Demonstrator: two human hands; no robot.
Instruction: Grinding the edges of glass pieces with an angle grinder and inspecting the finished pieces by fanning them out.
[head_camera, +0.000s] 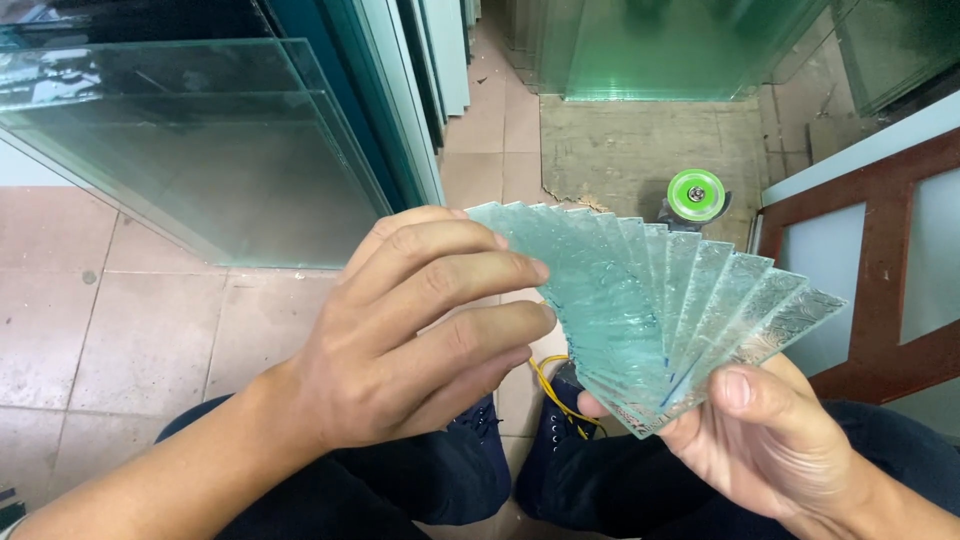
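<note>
Several thin strips of pale green patterned glass (650, 300) are spread out like a fan in front of me. My right hand (780, 440) pinches the fan at its lower corner, thumb on top. My left hand (420, 340) lies over the fan's left side, its fingers stretched across the nearest strips and touching them. My knees in dark trousers are below the hands.
Large glass sheets (190, 140) lean at the upper left, and more green sheets (660, 45) stand at the back. A grinder with a green disc (695, 195) sits on the floor. A wooden-framed glass panel (880, 260) stands at the right. A yellow cord (555, 395) lies between my shoes.
</note>
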